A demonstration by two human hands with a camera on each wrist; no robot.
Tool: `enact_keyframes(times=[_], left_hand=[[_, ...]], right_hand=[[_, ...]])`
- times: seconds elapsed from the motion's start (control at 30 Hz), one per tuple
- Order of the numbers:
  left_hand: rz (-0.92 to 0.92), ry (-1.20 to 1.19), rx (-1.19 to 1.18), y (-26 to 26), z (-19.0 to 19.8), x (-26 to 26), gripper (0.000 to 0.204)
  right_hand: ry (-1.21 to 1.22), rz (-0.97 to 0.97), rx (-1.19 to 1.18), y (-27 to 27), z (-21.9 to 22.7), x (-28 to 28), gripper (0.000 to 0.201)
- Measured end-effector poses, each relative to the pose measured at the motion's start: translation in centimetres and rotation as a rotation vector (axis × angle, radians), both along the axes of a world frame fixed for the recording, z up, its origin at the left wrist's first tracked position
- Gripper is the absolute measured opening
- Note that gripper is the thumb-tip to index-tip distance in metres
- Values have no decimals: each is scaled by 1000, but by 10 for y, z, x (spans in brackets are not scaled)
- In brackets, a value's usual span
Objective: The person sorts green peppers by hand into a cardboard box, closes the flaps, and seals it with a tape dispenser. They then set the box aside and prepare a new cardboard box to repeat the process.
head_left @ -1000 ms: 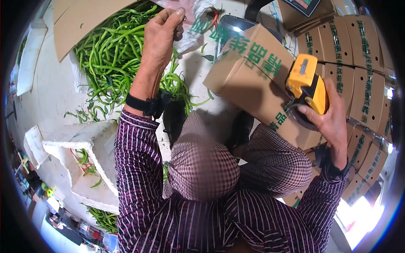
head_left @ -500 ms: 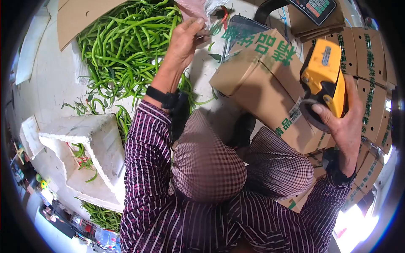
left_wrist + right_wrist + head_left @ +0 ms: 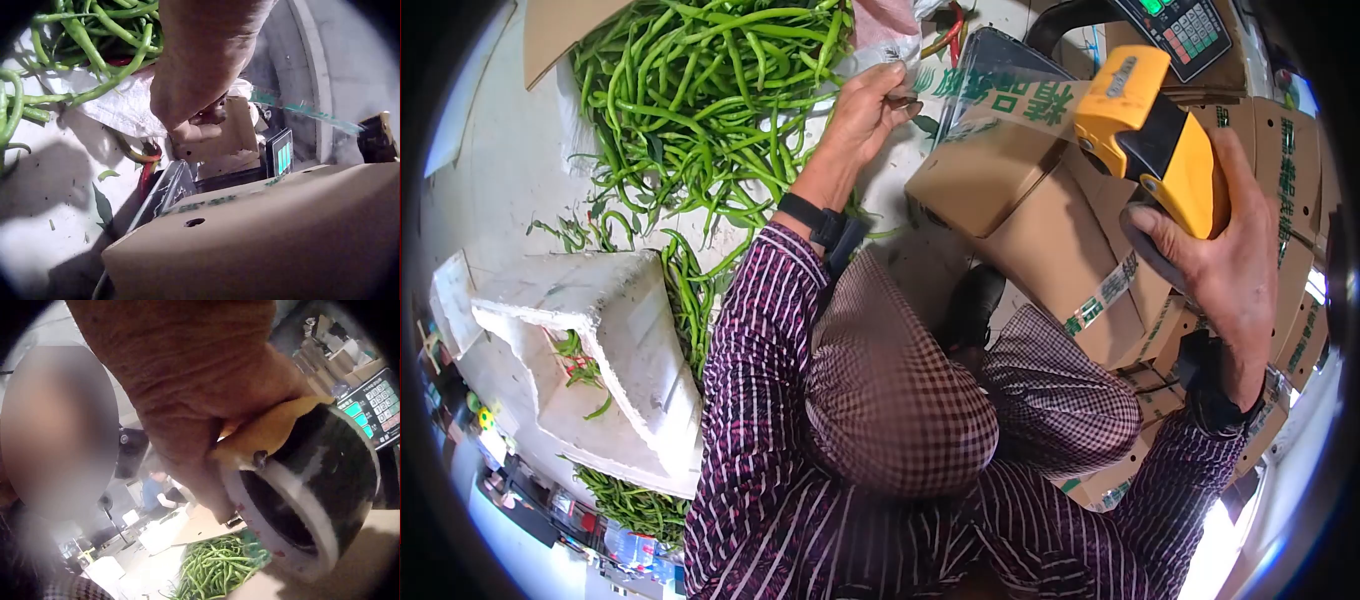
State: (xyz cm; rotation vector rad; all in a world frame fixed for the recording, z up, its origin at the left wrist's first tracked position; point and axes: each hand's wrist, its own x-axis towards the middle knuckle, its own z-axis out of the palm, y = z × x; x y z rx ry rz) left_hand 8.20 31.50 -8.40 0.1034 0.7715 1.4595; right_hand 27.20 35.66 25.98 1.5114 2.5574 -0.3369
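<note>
The right hand (image 3: 1235, 265) grips a yellow tape dispenser (image 3: 1190, 170) above the right part of a cardboard box (image 3: 1040, 220). In the right wrist view the tape roll (image 3: 337, 475) shows beside that hand (image 3: 200, 381). The left hand (image 3: 855, 125) pinches the free end of a clear tape strip with green print (image 3: 1010, 97), which stretches across to the dispenser over the box's far end. In the left wrist view the left hand (image 3: 200, 69) is above the box (image 3: 262, 244), its fingertips partly hidden, and the strip (image 3: 306, 111) runs off to the right.
Green peppers (image 3: 700, 100) are heaped at the upper left, beside a cardboard sheet (image 3: 565, 35). A white foam box (image 3: 625, 310) lies at the left. A scale display (image 3: 1180, 35) stands at the upper right, above stacked cartons (image 3: 1295, 170). Red peppers (image 3: 948, 35) lie near the plastic bag.
The left hand has moved right with the tape end. The dispenser has risen and tilted over toward the left, and the strip between the hands now lies flatter in view.
</note>
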Motion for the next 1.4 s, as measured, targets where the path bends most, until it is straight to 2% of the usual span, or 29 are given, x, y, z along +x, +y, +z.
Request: enact_keyframes(times=[0.03, 0.07, 0.1, 0.13, 0.17, 0.23, 0.27, 0.3, 0.37, 0.43, 0.47, 0.53, 0.67, 0.73, 0.77, 0.83, 0.87, 0.93, 0.97, 1.03, 1.17, 1.23, 1.27, 1.33, 1.37, 1.4], left_hand=[[0, 41, -15, 2, -4, 2, 17], [6, 37, -18, 3, -8, 5, 17], [-31, 144, -51, 4, -12, 8, 18], [-68, 251, -82, 5, -16, 11, 19], [-60, 246, -89, 5, -21, 13, 19], [-139, 518, -97, 6, -26, 19, 26], [-146, 730, -88, 5, -29, 23, 30], [-143, 724, -93, 7, -38, 30, 30], [-124, 1115, -28, 10, -60, 50, 32], [-153, 1088, -25, 8, -53, 66, 33], [-235, 1133, -72, 7, -48, 73, 34], [-380, 1198, -117, 4, -39, 72, 36], [-366, 1214, -177, 1, -36, 71, 37], [-459, 1264, -185, 0, -40, 73, 38], [-458, 1262, -186, -2, -46, 76, 38], [-204, 1347, -94, -7, -57, 83, 35], [-205, 1349, -92, -7, -53, 82, 35], [-86, 1137, -35, -15, -37, 82, 34], [-94, 1139, -33, -20, -27, 83, 34], [-91, 968, 235, -28, -2, 81, 36], [-151, 943, 286, -28, 21, 88, 46], [-105, 1097, 413, -24, 30, 92, 68], [-107, 1097, 419, -24, 34, 95, 68], [-288, 920, 511, -25, 96, 74, 88], [-292, 921, 522, -24, 112, 67, 88], [-423, 901, 516, -24, 125, 62, 92]], right_hand=[[-3, 5, -3, 0, -2, -6, 85], [-57, 82, 68, 0, -4, -12, 80], [-110, 161, 139, 1, -6, -18, 75], [-134, 205, 89, 4, -7, -23, 65], [-137, 214, 83, 8, -11, -27, 65], [-196, 294, 108, 14, -21, -30, 61], [-200, 301, 104, 16, -24, -31, 61], [-229, 320, 132, 18, -28, -30, 61], [-263, 339, 161, 19, -30, -31, 61], [-318, 375, 130, 22, -30, -36, 61], [-323, 377, 127, 22, -30, -40, 61], [-433, 258, 54, 17, -28, -49, 61], [-493, 292, 124, 16, -24, -53, 64], [-501, 54, -115, 22, -21, -55, 66], [-502, 56, -115, 23, -23, -48, 66], [-390, 180, 11, 22, -27, -29, 66], [-388, 179, 12, 20, -30, -25, 66], [-213, 169, 50, 17, -34, -18, 58], [-211, 162, 47, 17, -35, -16, 58], [-54, 5, -131, 17, -37, -13, 58], [-50, 46, -71, 12, -33, -4, 57], [51, 29, -56, 10, -34, 0, 54], [52, 24, -52, 9, -35, 1, 54], [54, -5, -47, 3, -36, 0, 50], [55, -13, -39, 5, -37, -3, 50], [36, 53, -26, 8, -39, -6, 49]])
